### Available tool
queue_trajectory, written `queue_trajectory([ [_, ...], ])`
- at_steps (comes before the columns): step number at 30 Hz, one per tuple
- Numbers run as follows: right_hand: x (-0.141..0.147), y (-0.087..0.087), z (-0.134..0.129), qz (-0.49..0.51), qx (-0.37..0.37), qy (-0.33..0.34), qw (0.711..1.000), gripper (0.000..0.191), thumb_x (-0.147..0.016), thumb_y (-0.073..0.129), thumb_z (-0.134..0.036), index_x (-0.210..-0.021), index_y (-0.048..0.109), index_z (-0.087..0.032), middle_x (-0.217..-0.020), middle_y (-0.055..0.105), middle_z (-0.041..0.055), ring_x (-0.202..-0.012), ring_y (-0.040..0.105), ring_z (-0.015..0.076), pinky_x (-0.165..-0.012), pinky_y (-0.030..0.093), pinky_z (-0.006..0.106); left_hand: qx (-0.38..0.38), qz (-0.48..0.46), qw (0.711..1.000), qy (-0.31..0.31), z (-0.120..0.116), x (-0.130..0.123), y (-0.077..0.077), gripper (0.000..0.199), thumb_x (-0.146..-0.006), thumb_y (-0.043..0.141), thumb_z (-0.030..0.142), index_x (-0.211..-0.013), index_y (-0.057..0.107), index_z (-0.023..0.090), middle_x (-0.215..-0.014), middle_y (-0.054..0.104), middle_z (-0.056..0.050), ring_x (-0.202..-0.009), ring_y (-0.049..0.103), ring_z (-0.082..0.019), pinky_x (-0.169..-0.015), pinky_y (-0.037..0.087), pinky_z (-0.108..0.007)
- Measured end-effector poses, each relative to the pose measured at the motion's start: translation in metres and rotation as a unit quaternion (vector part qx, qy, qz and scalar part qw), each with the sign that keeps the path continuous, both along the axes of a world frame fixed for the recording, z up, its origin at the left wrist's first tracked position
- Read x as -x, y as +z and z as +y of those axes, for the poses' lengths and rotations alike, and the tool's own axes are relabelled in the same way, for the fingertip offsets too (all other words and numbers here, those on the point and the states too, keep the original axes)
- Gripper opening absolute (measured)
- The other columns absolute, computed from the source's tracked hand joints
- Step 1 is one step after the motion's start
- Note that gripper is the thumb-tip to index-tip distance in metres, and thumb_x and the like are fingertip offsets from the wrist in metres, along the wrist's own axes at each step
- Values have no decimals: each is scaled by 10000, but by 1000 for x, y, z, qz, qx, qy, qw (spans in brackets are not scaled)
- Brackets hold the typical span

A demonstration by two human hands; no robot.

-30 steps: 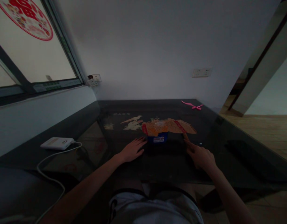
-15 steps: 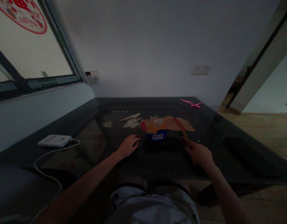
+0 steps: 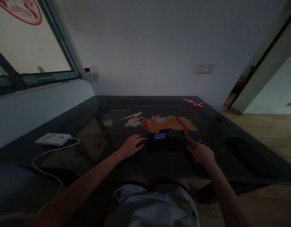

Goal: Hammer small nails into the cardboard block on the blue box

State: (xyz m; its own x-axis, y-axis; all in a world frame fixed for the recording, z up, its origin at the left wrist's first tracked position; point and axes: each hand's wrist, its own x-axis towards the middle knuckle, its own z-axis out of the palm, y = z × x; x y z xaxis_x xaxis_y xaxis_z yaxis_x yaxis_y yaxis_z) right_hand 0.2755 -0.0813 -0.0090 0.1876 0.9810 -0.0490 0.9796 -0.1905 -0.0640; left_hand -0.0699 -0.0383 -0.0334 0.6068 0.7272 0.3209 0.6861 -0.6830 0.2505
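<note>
A blue box (image 3: 157,135) with a white label stands on the dark table, below a patterned brown and orange cardboard piece (image 3: 172,122) with red bands. My left hand (image 3: 132,146) rests just left of the box, its thumb and curved fingers apart; a small dark shape at the fingertips is too dim to identify. My right hand (image 3: 200,152) lies at the right, index finger stretched to the cardboard's lower right edge, the other fingers bent. Nothing held shows in it.
A white device (image 3: 53,139) with a white cable (image 3: 44,153) lies at the left. A pink ribbon (image 3: 195,103) is near the back right corner of the table (image 3: 145,101). A flat black object (image 3: 253,156) lies at the right.
My left hand has shifted slightly right, nearer the blue box. My right hand, the box and the cardboard hold nearly the same places, and the camera view has shifted a little.
</note>
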Motion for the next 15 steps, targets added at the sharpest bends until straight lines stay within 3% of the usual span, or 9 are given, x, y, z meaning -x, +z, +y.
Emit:
queue_trajectory([
  [4,-1,-2,0,-3,-8,2,1000,495,-871,331,-470,-1360,375,-406,-956,705,88,-836,667,300,-653,468,365,-12,-16,1000,10,-1,-2,3,309,-867,459,300,-1151,555,224,-1122,575,-70,-1063,499,-199,-921,401,-364],
  [15,0,0,-2,-1,-10,2,1000,493,-874,334,-454,-1361,384,-390,-954,706,91,-832,668,294,-654,470,358,-18,30,999,-41,-3,0,10,192,-824,541,369,-881,609,199,-918,611,-37,-926,532,-177,-882,369,-339],
])
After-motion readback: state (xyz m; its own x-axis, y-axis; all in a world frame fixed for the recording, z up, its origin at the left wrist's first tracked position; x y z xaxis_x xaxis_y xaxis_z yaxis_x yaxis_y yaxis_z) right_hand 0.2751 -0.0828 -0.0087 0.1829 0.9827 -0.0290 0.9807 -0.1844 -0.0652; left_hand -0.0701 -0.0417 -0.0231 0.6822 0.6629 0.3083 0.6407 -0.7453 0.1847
